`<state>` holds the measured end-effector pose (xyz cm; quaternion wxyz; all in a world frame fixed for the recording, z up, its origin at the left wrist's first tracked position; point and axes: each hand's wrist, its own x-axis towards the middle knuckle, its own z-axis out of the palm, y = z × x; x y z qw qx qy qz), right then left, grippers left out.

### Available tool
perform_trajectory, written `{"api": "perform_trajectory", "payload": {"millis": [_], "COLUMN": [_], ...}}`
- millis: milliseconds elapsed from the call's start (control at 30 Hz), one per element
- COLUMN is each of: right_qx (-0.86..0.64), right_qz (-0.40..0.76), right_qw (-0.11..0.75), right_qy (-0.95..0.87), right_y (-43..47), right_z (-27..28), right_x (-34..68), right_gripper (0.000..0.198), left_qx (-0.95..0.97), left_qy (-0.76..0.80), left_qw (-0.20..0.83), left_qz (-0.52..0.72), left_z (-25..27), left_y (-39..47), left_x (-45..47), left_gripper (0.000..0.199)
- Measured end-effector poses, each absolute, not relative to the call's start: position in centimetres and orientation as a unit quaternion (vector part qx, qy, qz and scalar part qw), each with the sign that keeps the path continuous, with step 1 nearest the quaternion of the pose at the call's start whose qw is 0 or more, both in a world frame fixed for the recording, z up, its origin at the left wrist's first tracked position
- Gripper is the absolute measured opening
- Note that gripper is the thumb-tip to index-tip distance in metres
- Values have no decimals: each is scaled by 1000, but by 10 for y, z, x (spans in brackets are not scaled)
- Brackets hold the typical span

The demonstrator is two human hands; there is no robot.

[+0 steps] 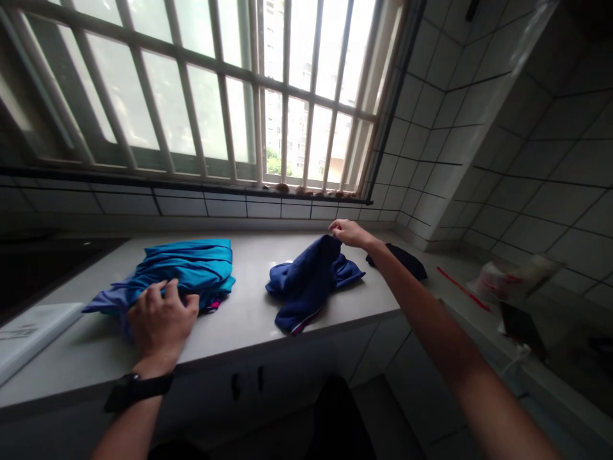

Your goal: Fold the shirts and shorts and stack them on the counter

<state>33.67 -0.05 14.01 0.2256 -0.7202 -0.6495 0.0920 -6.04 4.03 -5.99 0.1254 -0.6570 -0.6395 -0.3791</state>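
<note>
My left hand (pixel 163 316), with a black watch on its wrist, rests on a pile of folded clothes (pixel 191 265) on the counter. The top garment is bright teal; a purple-blue cloth (pixel 108 299) sticks out at the pile's left side. Its fingers are spread and lie on top of the fabric. To the right, my right hand (pixel 352 233) pinches the upper end of a navy blue garment (pixel 311 281) and lifts that end. The rest of the garment lies crumpled on the counter, with a red and white trim at its lower edge.
Behind my right forearm lies a dark piece of cloth (pixel 412 260). The white counter (pixel 251 319) runs below a barred window (pixel 215 70). At the left stands a white box (pixel 33 332); at the right are a red strip (pixel 463 289) and a plastic bag (pixel 498 281).
</note>
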Motion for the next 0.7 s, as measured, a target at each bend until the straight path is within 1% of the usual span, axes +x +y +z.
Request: {"api": "perform_trajectory", "payload": {"millis": [67, 167, 200, 233, 267, 300, 333, 433, 533, 600, 700], "right_qx": [-719, -727, -733, -739, -743, -746, -746, -734, -721, -714, -697], "right_qz": [88, 84, 79, 74, 60, 43, 24, -8, -1, -8, -75], "right_qw": [156, 48, 20, -1, -9, -8, -1, 24, 43, 111, 286], "right_qy": [-671, -679, -675, -670, -666, -665, -666, -679, -692, -691, -653], "right_y": [-5, -13, -16, -19, -21, -23, -24, -26, -25, -24, -22], "right_z": [117, 77, 63, 49, 36, 26, 17, 10, 28, 47, 73], "right_x": [330, 318, 314, 308, 303, 297, 292, 282, 282, 285, 291], "right_gripper": [31, 32, 41, 56, 68, 73, 71, 48, 40, 38, 37], "left_qx": [-660, -658, -662, -665, -664, -663, -662, -661, -661, -658, -656], "left_qy": [-639, -642, -641, -640, -642, -644, -645, -643, -642, -646, -651], "left_qw": [117, 112, 115, 119, 124, 128, 130, 135, 134, 129, 120], "left_qz": [-378, -376, -372, -367, -363, -360, -359, -363, -365, -364, -363], "left_z": [-58, -55, -55, -54, -54, -54, -54, -55, -56, -55, -54], "left_y": [38, 35, 35, 35, 35, 35, 35, 36, 36, 36, 35], "left_x": [-60, -59, -58, -58, -57, -57, -57, -56, -55, -55, -55], "left_gripper": [48, 48, 48, 49, 50, 51, 51, 52, 53, 53, 54]}}
